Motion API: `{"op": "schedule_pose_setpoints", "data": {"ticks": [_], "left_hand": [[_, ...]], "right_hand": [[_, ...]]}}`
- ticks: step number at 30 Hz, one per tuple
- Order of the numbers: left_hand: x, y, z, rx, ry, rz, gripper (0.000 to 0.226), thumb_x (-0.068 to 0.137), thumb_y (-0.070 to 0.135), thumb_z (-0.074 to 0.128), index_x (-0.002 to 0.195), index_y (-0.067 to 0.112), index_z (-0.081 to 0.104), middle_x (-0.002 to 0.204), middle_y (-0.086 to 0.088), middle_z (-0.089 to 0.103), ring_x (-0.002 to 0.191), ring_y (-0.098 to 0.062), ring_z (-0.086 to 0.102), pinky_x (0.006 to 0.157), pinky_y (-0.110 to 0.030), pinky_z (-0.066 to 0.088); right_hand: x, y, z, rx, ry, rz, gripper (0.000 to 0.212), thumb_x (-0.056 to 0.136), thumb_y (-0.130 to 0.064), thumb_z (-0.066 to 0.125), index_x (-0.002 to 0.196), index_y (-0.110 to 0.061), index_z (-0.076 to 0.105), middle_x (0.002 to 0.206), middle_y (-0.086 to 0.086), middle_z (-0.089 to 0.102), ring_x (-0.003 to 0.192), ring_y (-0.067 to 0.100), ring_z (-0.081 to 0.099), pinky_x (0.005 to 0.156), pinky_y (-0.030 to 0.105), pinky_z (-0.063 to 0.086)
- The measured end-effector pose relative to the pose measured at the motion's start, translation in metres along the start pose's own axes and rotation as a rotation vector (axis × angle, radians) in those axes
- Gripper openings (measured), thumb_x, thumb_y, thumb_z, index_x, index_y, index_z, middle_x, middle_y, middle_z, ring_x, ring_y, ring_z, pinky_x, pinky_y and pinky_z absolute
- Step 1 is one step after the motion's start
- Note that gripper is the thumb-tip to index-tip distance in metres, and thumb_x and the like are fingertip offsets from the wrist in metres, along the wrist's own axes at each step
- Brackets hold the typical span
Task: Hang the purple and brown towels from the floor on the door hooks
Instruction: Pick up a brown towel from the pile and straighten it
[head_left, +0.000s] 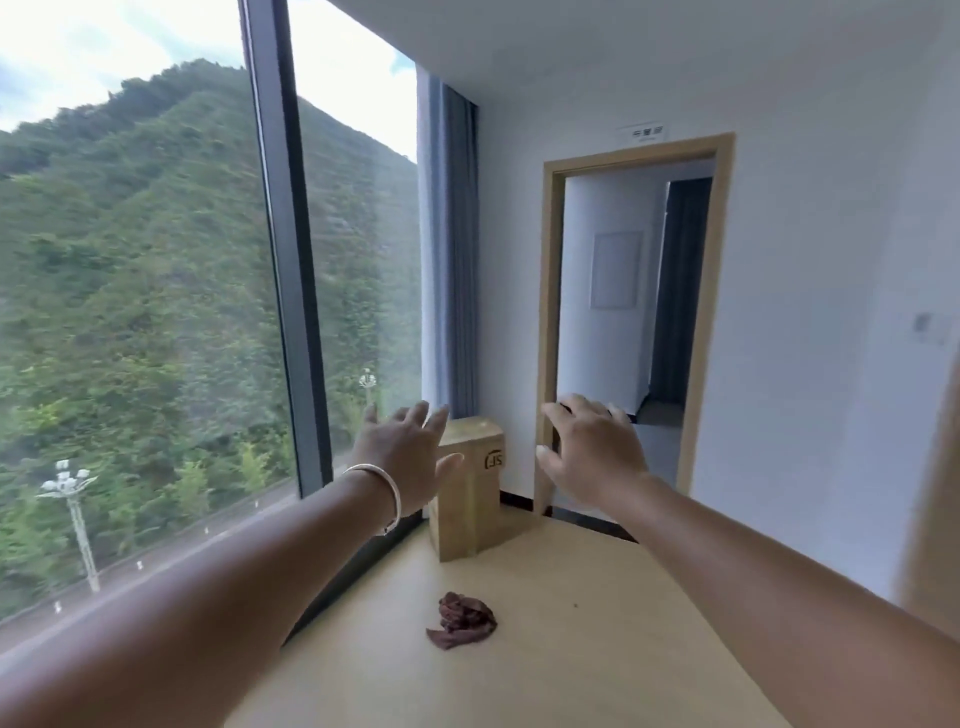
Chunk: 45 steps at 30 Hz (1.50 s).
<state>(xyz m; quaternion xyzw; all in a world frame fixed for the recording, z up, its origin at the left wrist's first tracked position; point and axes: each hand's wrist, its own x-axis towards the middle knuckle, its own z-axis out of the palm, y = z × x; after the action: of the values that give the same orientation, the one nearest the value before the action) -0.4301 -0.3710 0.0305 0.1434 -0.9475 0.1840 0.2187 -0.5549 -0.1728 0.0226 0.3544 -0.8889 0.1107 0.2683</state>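
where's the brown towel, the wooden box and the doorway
brown towel (461, 619), head view, middle of the crumpled heap on the floor
wooden box (470, 512), head view, its front face
doorway (549, 312), head view, left post of the wooden frame

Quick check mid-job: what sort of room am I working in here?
Probably a hotel or apartment room high up: a floor-to-ceiling window facing a wooded hillside, a grey curtain, and a wood-framed doorway into another room.

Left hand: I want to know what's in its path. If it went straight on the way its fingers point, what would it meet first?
Probably the wooden box by the window: the left hand overlaps its left edge, fingers spread forward. Depth is unclear, so it might pass above it toward the curtain.
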Motion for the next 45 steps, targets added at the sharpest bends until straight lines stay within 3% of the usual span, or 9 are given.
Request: {"op": "schedule_pose_setpoints", "data": {"ticks": [5,12,23,34,45], "left_hand": [[0.048,0.068,0.015,-0.096,0.033,0.138,0.070,0.093,0.062,0.027,0.150,0.024,0.018,0.150,0.000,0.036,0.134,-0.020,0.041,0.113,-0.055,0.023],[0.110,0.154,0.033,-0.190,0.073,0.305,0.069,0.093,0.065,0.022,0.149,0.025,0.020,0.147,0.000,0.041,0.131,-0.021,0.045,0.113,-0.057,0.022],[0.242,0.248,0.066,-0.278,0.117,0.475,0.068,0.094,0.064,0.022,0.150,0.026,0.017,0.149,0.001,0.036,0.135,-0.020,0.039,0.114,-0.061,0.014],[0.367,0.288,0.117,-0.314,0.121,0.488,0.067,0.094,0.064,0.025,0.149,0.026,0.019,0.150,0.000,0.036,0.134,-0.023,0.041,0.115,-0.061,0.015],[0.457,0.384,0.146,-0.300,0.091,0.518,0.067,0.094,0.064,0.025,0.149,0.026,0.018,0.148,0.000,0.039,0.134,-0.023,0.042,0.114,-0.061,0.017]], "right_hand": [[-0.020,0.076,-0.007,-0.117,-0.022,0.169,0.050,0.091,-0.046,0.048,0.136,-0.023,0.045,0.138,0.001,0.047,0.128,0.022,0.042,0.109,0.043,0.028],[-0.037,0.158,-0.011,-0.223,-0.081,0.341,0.053,0.094,-0.046,0.042,0.142,-0.023,0.037,0.146,0.002,0.038,0.134,0.021,0.034,0.114,0.043,0.021],[0.005,0.271,0.005,-0.328,-0.115,0.549,0.054,0.095,-0.046,0.041,0.144,-0.025,0.033,0.153,0.001,0.029,0.137,0.020,0.030,0.114,0.042,0.021],[0.083,0.350,0.052,-0.348,-0.128,0.562,0.054,0.096,-0.043,0.041,0.146,-0.024,0.031,0.153,0.001,0.028,0.135,0.019,0.034,0.113,0.038,0.023],[0.129,0.473,0.089,-0.308,-0.117,0.558,0.053,0.096,-0.042,0.042,0.145,-0.024,0.033,0.153,0.001,0.029,0.135,0.020,0.033,0.112,0.038,0.023]]}}
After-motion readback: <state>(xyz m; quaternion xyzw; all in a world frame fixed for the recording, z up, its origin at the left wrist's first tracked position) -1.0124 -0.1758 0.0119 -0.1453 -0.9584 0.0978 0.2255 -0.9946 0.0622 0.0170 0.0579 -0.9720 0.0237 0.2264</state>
